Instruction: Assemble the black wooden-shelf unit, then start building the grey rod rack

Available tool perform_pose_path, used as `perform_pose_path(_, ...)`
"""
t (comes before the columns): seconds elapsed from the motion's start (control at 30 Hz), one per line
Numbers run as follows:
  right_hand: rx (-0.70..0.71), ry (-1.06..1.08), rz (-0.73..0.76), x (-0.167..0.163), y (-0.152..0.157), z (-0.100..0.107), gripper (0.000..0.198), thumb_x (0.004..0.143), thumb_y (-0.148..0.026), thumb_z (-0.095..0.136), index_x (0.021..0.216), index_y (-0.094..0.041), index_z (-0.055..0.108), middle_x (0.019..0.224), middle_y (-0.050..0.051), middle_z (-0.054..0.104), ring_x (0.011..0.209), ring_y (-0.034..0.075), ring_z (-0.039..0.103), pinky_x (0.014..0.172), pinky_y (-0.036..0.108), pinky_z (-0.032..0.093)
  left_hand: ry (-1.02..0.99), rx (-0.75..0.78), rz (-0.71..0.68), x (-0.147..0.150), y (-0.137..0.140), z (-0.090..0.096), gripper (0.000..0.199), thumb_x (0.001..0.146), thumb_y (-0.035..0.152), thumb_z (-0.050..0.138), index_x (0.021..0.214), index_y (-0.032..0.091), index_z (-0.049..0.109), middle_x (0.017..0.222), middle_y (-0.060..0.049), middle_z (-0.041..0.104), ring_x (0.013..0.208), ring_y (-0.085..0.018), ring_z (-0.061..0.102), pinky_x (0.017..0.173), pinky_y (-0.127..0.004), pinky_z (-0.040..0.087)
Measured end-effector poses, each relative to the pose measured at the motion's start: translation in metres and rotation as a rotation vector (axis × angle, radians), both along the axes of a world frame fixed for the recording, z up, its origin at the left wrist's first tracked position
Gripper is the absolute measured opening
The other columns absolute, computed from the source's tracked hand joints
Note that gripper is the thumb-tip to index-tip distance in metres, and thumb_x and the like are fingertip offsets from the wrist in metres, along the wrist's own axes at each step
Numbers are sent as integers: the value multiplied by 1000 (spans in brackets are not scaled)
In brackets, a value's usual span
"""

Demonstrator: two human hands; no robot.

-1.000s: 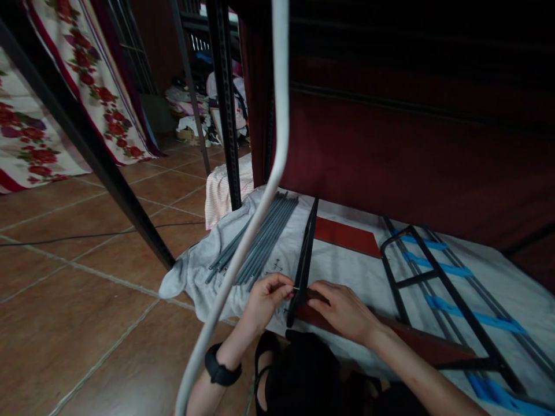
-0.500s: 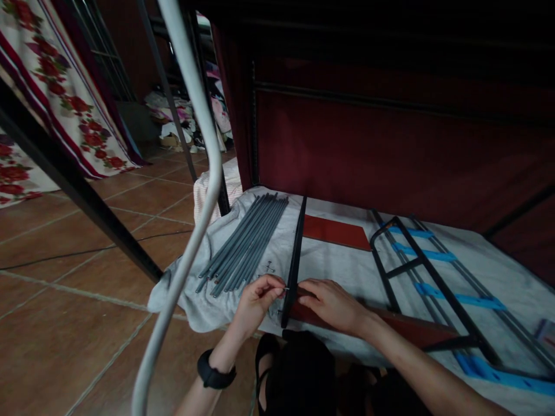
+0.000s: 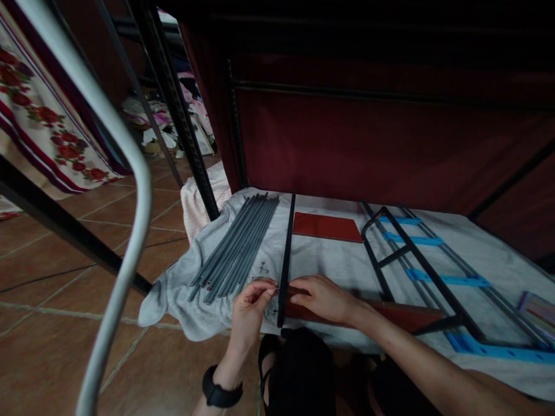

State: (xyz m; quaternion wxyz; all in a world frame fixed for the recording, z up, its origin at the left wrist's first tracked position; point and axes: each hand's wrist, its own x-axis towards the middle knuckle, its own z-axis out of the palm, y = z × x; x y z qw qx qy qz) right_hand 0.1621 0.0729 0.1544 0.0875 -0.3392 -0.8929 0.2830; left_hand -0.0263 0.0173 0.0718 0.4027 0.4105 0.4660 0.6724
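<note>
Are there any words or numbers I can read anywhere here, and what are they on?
No words or numbers can be read.
Grey cloth: small dark cross marks near the left hand, not letters.
Blue strips on the black frame: dark dots, too small to read.

A home interior served as a makeshift assembly spot: terracotta floor tiles (image 3: 56, 277), a floral curtain (image 3: 47, 133) and heaped clothes (image 3: 147, 124) stood behind furniture parts, grey rods (image 3: 236, 248) and a black frame (image 3: 416, 271), laid on a cloth (image 3: 329, 263).
</note>
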Motion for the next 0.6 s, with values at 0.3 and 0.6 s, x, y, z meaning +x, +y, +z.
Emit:
perform_pose_path(0.3, -45, 47, 0, 1, 3, -1, 16, 91, -29, 55, 92, -21, 69, 94, 3, 74, 87, 19, 66, 73, 27, 40, -202, -127, -60, 2, -1, 0, 21, 68, 28, 83, 84, 18, 74, 92, -6, 76, 89, -17, 69, 84, -28, 53)
perform_pose_path(0.6, -84, 59, -13, 0, 5, -1, 18, 90, -28, 56, 95, -20, 72, 96, 5, 76, 87, 19, 67, 73, 26, 41, -175, -181, 36, 5, 1, 5, 35, 62, 33, 88, 90, 16, 74, 86, -4, 76, 71, -13, 67, 73, -26, 55)
